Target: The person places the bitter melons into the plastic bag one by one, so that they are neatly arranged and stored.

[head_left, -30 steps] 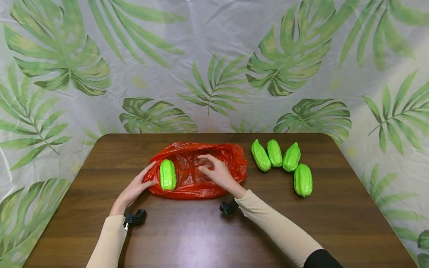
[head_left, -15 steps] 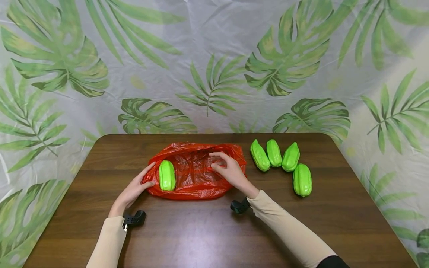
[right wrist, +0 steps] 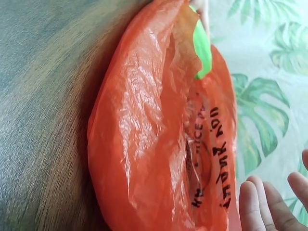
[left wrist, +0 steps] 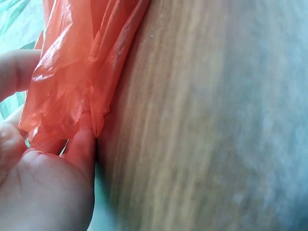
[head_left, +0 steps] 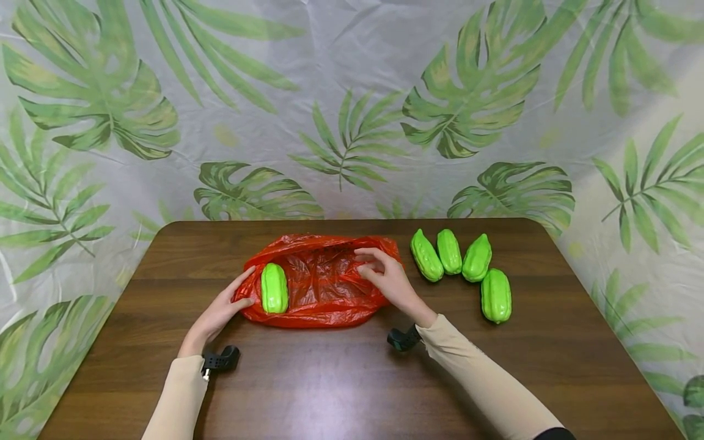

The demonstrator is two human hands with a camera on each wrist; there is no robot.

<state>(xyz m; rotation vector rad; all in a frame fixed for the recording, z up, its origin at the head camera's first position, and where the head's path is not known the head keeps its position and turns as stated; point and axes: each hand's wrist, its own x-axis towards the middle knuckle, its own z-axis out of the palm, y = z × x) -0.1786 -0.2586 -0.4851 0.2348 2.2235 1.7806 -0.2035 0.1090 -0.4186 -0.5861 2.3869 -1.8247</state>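
Note:
A red plastic bag [head_left: 319, 315] lies on the table with its mouth spread upward. Inside its left end sits a bright green, glossy ridged fruit [head_left: 274, 288], like a star fruit. My left hand [head_left: 220, 308] holds the bag's left end, thumb and forefinger apart; the left wrist view shows the thin red film [left wrist: 67, 77] lying among its fingers, with some fingers partly hidden behind it. Over the right part of the mouth, my right hand [head_left: 389, 282] has loosely bent, spread fingers and nothing in them. In the right wrist view, its fingertips [right wrist: 250, 197] are beside the bag's printed inner wall.
Several matching green fruits [head_left: 475, 258] lie in a loose group to the right of the bag. The dark wooden table [head_left: 308, 379] ends at the back before a leaf-printed curtain [head_left: 352, 73]. A black wrist camera [head_left: 404, 337] hangs under the right wrist.
My right hand has moved rightward over the bag's mouth, from near its middle to its right side. The left hand, the bag and the fruits stay nearly as they were.

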